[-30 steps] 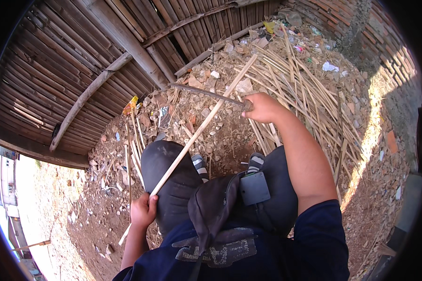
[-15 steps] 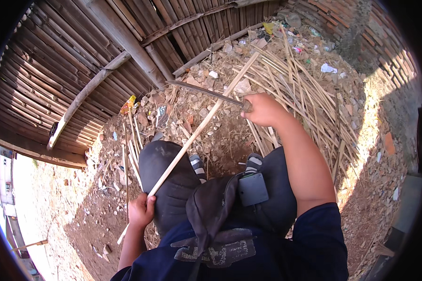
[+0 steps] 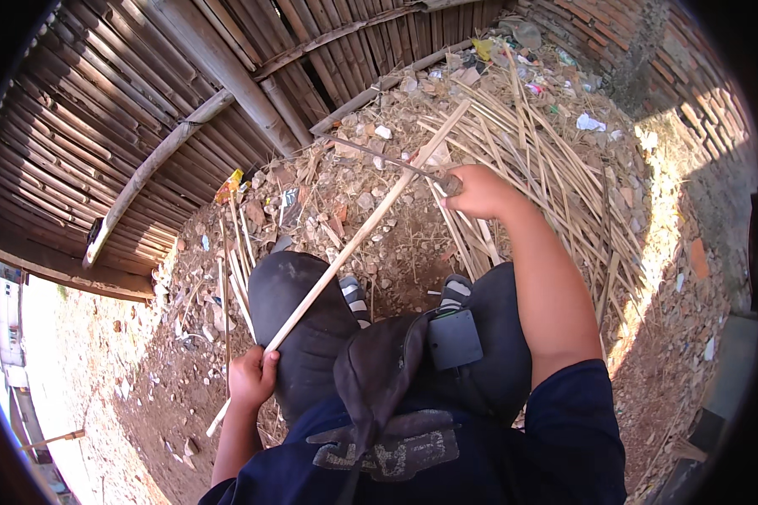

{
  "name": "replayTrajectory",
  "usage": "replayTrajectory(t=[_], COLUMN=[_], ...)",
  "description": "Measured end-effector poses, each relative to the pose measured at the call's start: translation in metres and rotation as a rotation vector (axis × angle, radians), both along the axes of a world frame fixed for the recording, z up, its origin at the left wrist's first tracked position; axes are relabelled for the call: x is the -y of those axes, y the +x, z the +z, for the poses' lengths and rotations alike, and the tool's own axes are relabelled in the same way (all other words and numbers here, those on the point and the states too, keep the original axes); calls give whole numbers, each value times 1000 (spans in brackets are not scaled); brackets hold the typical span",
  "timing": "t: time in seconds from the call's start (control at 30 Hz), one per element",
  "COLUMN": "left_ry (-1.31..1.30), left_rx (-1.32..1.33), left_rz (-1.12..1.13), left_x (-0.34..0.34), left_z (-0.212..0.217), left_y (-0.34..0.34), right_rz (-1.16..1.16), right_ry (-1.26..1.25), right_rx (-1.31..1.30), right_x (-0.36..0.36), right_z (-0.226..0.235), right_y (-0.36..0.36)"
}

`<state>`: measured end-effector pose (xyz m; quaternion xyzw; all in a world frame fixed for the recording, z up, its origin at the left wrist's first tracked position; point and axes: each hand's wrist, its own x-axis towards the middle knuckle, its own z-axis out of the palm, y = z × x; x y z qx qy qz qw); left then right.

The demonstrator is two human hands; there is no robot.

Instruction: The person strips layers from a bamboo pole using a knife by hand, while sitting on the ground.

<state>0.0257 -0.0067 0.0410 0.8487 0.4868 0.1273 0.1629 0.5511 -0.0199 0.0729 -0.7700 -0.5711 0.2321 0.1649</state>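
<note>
Head | left hand [image 3: 251,379] grips long pale bamboo strip [image 3: 358,240] | right hand [image 3: 473,192] grips dark blade [image 3: 379,153]

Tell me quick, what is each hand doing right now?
Left hand: closed around the lower end of a long bamboo strip.
Right hand: closed on the handle of a long dark blade.

The blade [image 3: 379,153] handle is hidden inside the right hand [image 3: 473,192], apparently gripped.
</note>
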Motion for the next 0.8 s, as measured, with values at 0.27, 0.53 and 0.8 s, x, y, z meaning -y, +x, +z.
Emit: replayTrajectory(t=[0.27, 0.53, 0.8], left_ry=[56, 40, 45], left_rx=[-65, -35, -55], left_rz=[-12, -10, -31], left_x=[-2, -4, -6], left_z=[8, 1, 4], left_y=[4, 0, 1], right_rz=[-126, 13, -124], right_ry=[-103, -45, -66], right_rx=[12, 31, 32], right_x=[0, -1, -4], right_z=[-9, 0, -11], right_y=[11, 2, 10])
